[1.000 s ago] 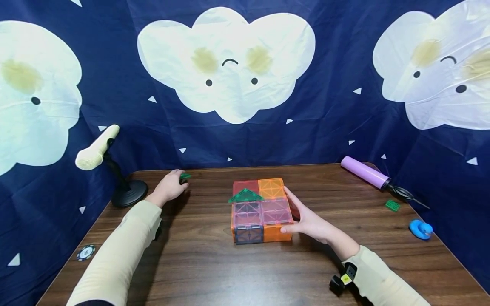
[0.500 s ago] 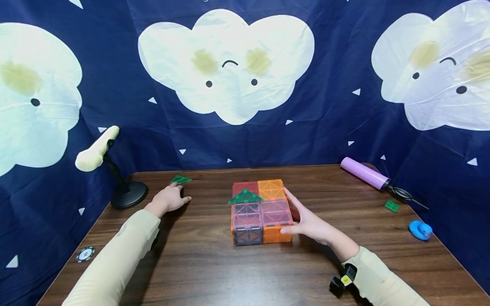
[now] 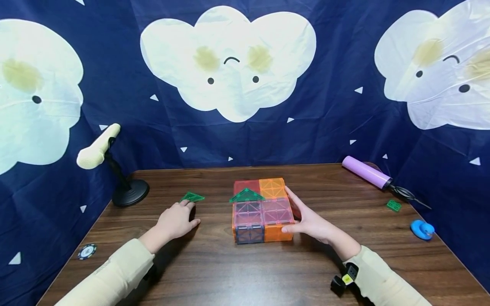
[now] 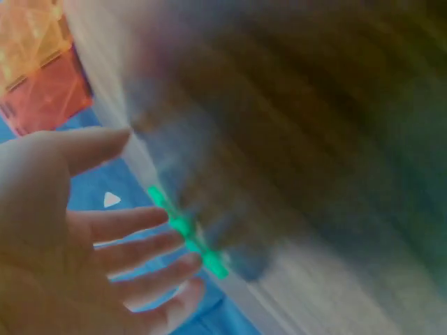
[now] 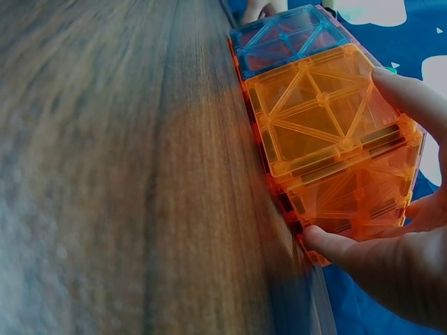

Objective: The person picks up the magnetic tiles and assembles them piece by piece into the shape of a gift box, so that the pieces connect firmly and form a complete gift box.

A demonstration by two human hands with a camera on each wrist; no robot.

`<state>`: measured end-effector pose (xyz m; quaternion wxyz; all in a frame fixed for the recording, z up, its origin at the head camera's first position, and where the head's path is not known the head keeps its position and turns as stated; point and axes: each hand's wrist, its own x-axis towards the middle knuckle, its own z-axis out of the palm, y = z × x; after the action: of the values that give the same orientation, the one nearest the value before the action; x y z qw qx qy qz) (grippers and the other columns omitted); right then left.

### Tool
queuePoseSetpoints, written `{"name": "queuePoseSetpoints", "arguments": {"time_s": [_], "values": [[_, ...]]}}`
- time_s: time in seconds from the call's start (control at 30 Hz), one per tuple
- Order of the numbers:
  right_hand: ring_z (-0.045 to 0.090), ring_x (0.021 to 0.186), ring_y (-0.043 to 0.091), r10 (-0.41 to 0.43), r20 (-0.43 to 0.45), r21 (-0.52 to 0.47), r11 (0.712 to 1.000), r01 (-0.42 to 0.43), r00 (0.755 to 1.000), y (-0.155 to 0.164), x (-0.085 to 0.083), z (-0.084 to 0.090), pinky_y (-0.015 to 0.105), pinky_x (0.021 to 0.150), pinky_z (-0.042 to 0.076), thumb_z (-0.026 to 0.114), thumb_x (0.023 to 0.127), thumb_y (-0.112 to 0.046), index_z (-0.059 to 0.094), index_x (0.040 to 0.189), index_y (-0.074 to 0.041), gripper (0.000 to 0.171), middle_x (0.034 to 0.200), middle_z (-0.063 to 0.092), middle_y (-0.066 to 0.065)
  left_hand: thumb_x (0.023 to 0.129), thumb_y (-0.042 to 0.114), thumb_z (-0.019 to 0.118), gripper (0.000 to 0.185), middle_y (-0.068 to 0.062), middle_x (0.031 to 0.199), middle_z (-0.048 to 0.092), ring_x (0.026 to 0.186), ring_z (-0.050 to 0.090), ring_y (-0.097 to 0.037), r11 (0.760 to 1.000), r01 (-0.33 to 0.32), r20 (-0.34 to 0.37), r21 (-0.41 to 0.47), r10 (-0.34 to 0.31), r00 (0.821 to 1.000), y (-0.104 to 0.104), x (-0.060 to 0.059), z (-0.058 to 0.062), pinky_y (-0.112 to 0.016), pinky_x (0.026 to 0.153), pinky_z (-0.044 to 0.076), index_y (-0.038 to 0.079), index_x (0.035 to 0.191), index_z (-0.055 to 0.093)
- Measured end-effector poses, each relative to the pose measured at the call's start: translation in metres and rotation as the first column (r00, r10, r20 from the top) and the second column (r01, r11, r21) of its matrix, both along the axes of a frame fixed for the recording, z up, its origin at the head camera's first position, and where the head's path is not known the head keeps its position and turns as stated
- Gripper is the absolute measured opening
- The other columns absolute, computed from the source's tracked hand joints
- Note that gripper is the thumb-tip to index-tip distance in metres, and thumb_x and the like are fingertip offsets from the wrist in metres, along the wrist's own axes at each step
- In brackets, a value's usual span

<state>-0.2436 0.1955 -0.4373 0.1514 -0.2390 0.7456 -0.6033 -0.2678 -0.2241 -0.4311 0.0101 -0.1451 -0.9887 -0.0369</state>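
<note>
Translucent magnetic tiles form a low box (image 3: pixel 278 231) mid-table, with orange and dark blue front walls and a pink, red and orange top. A green triangular tile (image 3: pixel 246 196) stands out on its top. My right hand (image 3: pixel 311 220) holds the box at its right side, thumb at the front corner and fingers reaching toward the back. Left of the box, a second green triangular tile (image 3: pixel 193 196) lies on the table. The extended fingertips of my left hand (image 3: pixel 174 219) touch its near edge; the left wrist view shows those fingers along the green edge (image 4: pixel 183 227).
A black stand (image 3: pixel 131 192) with a cream-covered top rises at the back left, near a poker chip (image 3: pixel 86 251). On the right lie a purple pump (image 3: pixel 365 172), a green toy brick (image 3: pixel 393 205) and a blue rubber duck (image 3: pixel 422 229). A cloud-print curtain hangs behind.
My left hand has drawn back toward me and to the right, and the loose green tile has slid with it from the back edge. The right hand stays at the box.
</note>
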Motion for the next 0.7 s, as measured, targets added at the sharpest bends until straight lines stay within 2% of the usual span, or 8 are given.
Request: {"name": "queuePoseSetpoints", "arguments": {"time_s": [0.1, 0.17, 0.27, 0.4, 0.57, 0.7], "values": [[0.012, 0.152, 0.041, -0.003, -0.002, 0.000, 1.000, 0.003, 1.000, 0.000, 0.000, 0.000, 0.066, 0.116, 0.016, 0.082, 0.088, -0.017, 0.000, 0.166, -0.022, 0.113, 0.169, 0.006, 0.015, 0.091, 0.031, 0.075, 0.053, -0.026, 0.126, 0.062, 0.110, 0.058, -0.046, 1.000, -0.007, -0.063, 0.002, 0.007, 0.998, -0.003, -0.006, 0.003, -0.062, 0.083, 0.052, -0.004, 0.130, 0.062], [0.012, 0.152, 0.041, -0.005, -0.005, 0.000, 1.000, 0.005, 1.000, 0.000, 0.000, -0.001, 0.066, 0.116, 0.017, 0.082, 0.088, -0.016, 0.000, 0.166, -0.022, 0.113, 0.169, 0.006, 0.015, 0.090, 0.028, 0.076, 0.052, -0.025, 0.121, 0.063, 0.106, 0.057, -0.046, 0.999, -0.019, -0.061, 0.025, 0.021, 0.998, -0.009, -0.017, 0.006, -0.061, 0.080, 0.052, -0.004, 0.129, 0.062], [0.012, 0.152, 0.041, -0.006, -0.014, 0.006, 1.000, 0.006, 1.000, 0.000, 0.000, -0.002, 0.066, 0.116, 0.017, 0.082, 0.088, -0.016, 0.000, 0.166, -0.022, 0.113, 0.169, 0.005, 0.016, 0.091, 0.026, 0.075, 0.054, -0.028, 0.118, 0.060, 0.106, 0.057, -0.047, 0.996, -0.039, -0.008, 0.075, 0.040, 0.999, -0.020, -0.036, 0.007, -0.060, 0.083, 0.051, -0.007, 0.131, 0.059], [0.013, 0.151, 0.041, -0.003, -0.015, 0.019, 1.000, 0.003, 1.000, 0.000, 0.000, -0.003, 0.065, 0.117, 0.017, 0.082, 0.088, -0.018, -0.001, 0.166, -0.024, 0.113, 0.169, 0.006, 0.016, 0.089, 0.023, 0.075, 0.054, -0.029, 0.113, 0.062, 0.103, 0.058, -0.046, 0.991, -0.023, 0.054, 0.133, 0.015, 0.998, -0.034, -0.056, 0.007, -0.057, 0.088, 0.049, -0.013, 0.126, 0.061], [0.015, 0.151, 0.040, -0.005, -0.016, 0.020, 1.000, 0.005, 1.000, 0.001, -0.001, -0.002, 0.064, 0.117, 0.019, 0.082, 0.088, -0.017, 0.000, 0.166, -0.025, 0.114, 0.169, 0.006, 0.015, 0.085, 0.016, 0.078, 0.048, -0.027, 0.104, 0.065, 0.097, 0.059, -0.039, 0.977, 0.007, 0.104, 0.212, -0.029, 0.994, -0.038, -0.069, 0.009, -0.053, 0.088, 0.049, -0.015, 0.117, 0.063], [0.017, 0.150, 0.043, -0.004, -0.022, 0.019, 1.000, 0.004, 1.000, 0.002, -0.001, -0.002, 0.065, 0.116, 0.020, 0.082, 0.089, -0.017, -0.001, 0.166, -0.024, 0.113, 0.168, 0.007, 0.019, 0.084, 0.012, 0.078, 0.047, -0.026, 0.105, 0.064, 0.097, 0.058, -0.038, 0.965, 0.001, 0.151, 0.261, -0.042, 0.988, -0.034, -0.076, 0.012, -0.052, 0.088, 0.048, -0.014, 0.121, 0.063]]}}
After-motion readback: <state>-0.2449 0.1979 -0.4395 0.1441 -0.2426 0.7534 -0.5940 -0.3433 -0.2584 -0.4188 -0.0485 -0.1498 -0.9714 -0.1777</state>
